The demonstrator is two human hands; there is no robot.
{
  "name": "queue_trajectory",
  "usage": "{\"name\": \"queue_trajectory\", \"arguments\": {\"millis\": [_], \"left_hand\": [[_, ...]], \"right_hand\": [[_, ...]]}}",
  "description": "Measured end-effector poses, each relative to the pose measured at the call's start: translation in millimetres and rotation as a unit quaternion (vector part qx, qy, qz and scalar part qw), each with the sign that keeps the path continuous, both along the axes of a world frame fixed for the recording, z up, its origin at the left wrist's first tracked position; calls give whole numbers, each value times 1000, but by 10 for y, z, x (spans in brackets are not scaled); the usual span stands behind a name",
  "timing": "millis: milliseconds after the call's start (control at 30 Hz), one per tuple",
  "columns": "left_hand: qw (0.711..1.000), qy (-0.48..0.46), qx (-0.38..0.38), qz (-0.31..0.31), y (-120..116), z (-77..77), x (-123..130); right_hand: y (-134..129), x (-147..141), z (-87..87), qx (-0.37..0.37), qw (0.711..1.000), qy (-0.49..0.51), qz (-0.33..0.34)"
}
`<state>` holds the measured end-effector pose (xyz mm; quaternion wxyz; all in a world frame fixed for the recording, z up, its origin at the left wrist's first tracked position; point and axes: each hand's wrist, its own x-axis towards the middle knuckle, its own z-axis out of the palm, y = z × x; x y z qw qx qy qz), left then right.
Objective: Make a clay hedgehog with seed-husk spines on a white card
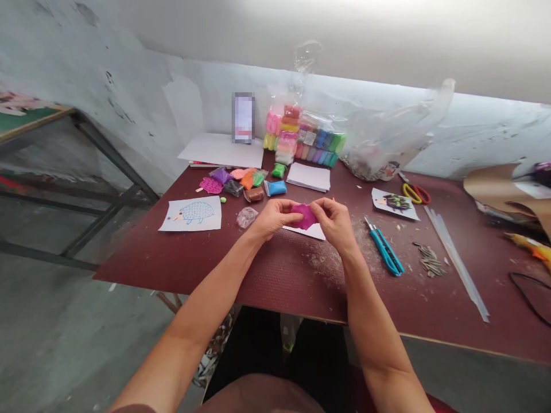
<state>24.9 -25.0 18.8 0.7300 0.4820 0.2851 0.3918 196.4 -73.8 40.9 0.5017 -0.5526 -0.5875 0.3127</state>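
Note:
A flattened piece of magenta modelling clay (305, 217) is stretched between my two hands above the table. My left hand (278, 218) pinches its left edge, thumb on the near face. At its right edge, the fingertips of my right hand (333, 221) are closed on the clay. Just beneath lies a white sheet of paper (316, 232), partly hidden by the hands and clay. Left of my left hand sits a crumpled clear wrapper (247, 217). Small packets of coloured clay, among them a blue packet (275, 188) and a brown packet (253, 195), lie beyond it.
A hedgehog drawing (193, 213) lies at left, a decorated hedgehog card (394, 204) at right. Blue cutters (385, 249), scissors (415, 194), seed husks (429, 261), glue sticks (458, 264) and a glue gun (531, 246) occupy the right side. Bagged clay (318, 140) and a phone (243, 117) stand behind.

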Motion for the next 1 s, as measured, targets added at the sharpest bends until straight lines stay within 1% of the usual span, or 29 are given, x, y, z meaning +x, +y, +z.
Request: {"name": "queue_trajectory", "arguments": {"millis": [100,167,333,433,567,700,833,1000], "left_hand": [[1000,3,6,-2,-3,7,-1],[1000,10,12,-4,-8,11,0],[1000,13,16,-9,-20,18,6],[1000,15,20,-7,-21,21,10],[1000,17,25,3,-13,16,20],[999,9,32,13,1,-7,32],[999,-10,32,29,1,-28,43],[999,-25,30,38,-17,-11,59]], "right_hand": [[2,4,-22,-14,1000,10,5],[2,-3,-40,-11,1000,2,9],[3,-31,-64,13,999,-34,-2],[4,-42,-57,48,998,-47,-16],[-6,-60,-35,84,993,-76,7],[-22,-74,-16,96,992,-84,19],[-27,-68,-7,100,988,-115,17],[-16,-32,-43,108,983,-146,23]]}}
